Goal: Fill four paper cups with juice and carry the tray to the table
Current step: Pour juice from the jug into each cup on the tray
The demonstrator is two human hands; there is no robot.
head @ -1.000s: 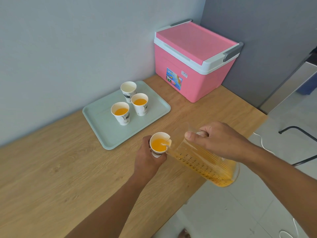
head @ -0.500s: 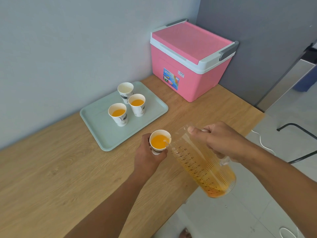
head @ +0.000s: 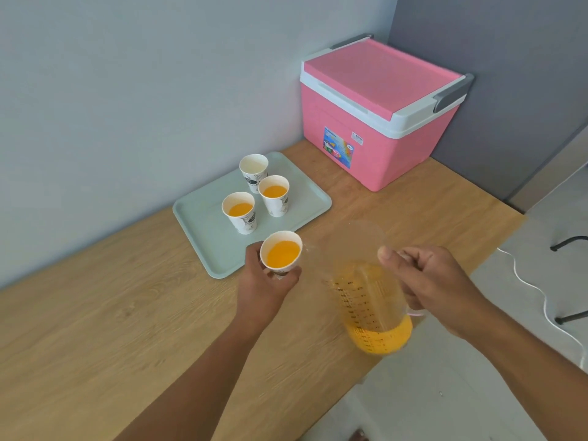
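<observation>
Here, the left hand is wrapped around a paper cup full of orange juice, held above the wooden counter just beside the pale green tray. The right hand grips a clear measuring jug (roughly upright, juice pooled low). Three cups stand on the tray: two filled, one empty.

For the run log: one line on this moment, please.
left hand: holds filled cup | right hand: jug upright | tray: two full, one empty
</observation>
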